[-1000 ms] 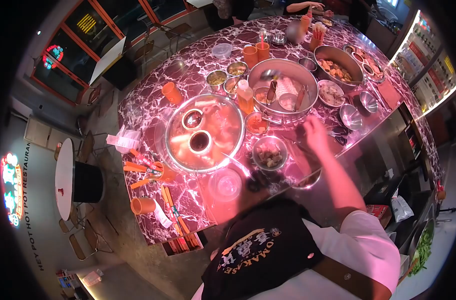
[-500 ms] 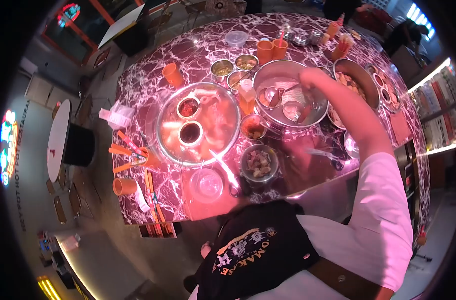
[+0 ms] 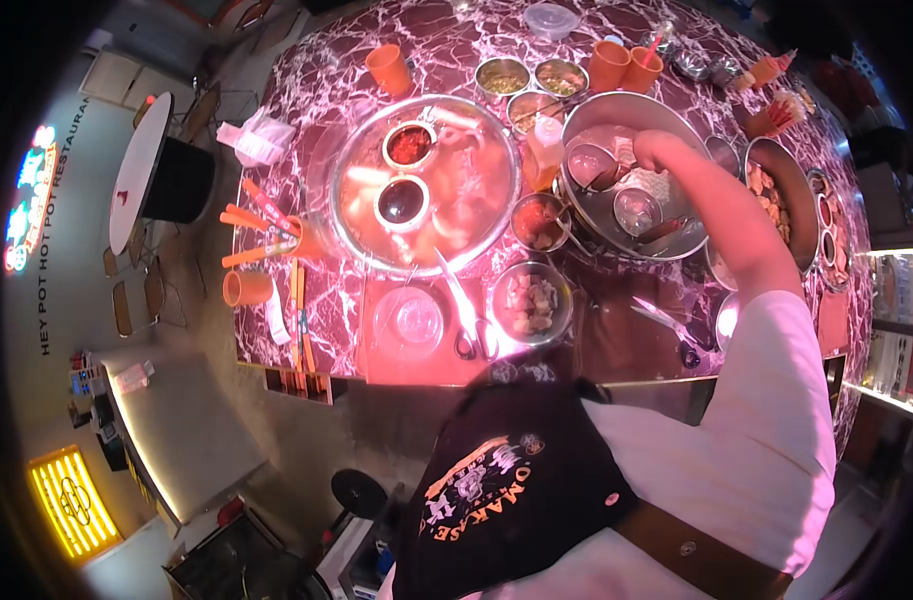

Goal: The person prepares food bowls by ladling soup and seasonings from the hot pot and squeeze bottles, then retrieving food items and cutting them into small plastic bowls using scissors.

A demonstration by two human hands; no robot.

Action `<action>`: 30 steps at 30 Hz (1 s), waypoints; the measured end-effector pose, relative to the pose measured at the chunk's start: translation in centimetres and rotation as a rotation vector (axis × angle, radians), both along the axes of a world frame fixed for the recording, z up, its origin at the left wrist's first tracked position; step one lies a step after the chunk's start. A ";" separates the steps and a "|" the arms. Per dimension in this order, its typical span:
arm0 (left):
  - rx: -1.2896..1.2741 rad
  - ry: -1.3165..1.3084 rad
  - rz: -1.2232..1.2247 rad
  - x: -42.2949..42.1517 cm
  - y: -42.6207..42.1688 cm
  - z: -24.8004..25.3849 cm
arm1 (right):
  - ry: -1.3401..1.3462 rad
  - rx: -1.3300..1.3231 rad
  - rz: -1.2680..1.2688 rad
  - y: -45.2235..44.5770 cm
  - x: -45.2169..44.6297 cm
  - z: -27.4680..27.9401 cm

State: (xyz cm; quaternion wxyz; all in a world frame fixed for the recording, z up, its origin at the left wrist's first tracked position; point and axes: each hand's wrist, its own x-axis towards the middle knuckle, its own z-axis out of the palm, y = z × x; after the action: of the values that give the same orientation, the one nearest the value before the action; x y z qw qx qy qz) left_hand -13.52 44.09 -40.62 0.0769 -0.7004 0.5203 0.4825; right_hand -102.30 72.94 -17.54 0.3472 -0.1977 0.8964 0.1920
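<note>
My right hand [image 3: 660, 152] reaches over the rim of a large metal pot [image 3: 699, 238] with its fingers closed. They seem wrapped round the handle of a ladle [image 3: 591, 165] whose bowl lies at the pot's left side; the fingertips are partly hidden. A second ladle [image 3: 638, 208] rests lower in the pot, beside pale, ridged food. My left hand is out of view. Just left of the pot stand a squeeze bottle [image 3: 545, 150] and a small bowl of red sauce [image 3: 540, 222]. A metal bowl of meat pieces [image 3: 531, 303] sits below them.
A wide glass-lidded pan [image 3: 455, 240] with two dipping bowls fills the left side. Scissors [image 3: 465, 310] and more scissors [image 3: 677, 330] lie along the near edge. Another pot of food [image 3: 800, 195] stands right. Orange cups [image 3: 388, 70], chopsticks [image 3: 262, 232] and a clear bowl [image 3: 413, 318] surround these.
My view has tilted downward, so the tabletop sits higher in the frame. The right hand is slightly farther into the pot. A bit of my left hand near the apron has left view.
</note>
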 end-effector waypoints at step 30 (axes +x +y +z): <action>0.328 0.687 -1.124 -49.7 0.4 14.6 | 0.418 -1.392 -0.988 2.7 44.4 10.6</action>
State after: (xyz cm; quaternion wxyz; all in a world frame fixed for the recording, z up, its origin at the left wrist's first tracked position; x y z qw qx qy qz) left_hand -63.23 44.51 -26.01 0.2518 -0.1097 0.7203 0.6370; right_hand -57.85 75.63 -6.92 0.0201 0.0850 0.8382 -0.5383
